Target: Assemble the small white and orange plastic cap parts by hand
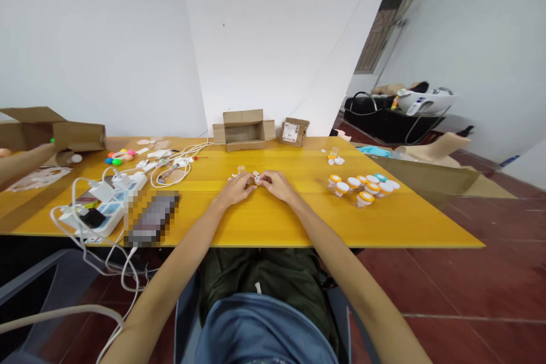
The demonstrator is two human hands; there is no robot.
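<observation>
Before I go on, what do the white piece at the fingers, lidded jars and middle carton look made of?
White piece: perhaps plastic, plain white; too small to be sure. Lidded jars: likely clear plastic, transparent sides, glass possible. Middle carton: matte brown cardboard, open flaps.

We log power strip (112,212), chargers (102,191), phone (152,220) on table (298,230), left side; coloured balls (116,162) behind; open carton (245,144), labelled carton (293,132) near wall (264,28); far right, white basin (435,102), bigger box (426,177), red floor (460,284).

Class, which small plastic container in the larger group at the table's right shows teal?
The teal-lidded round plastic container, near the group's back; the other lids show orange or white instead.
</observation>
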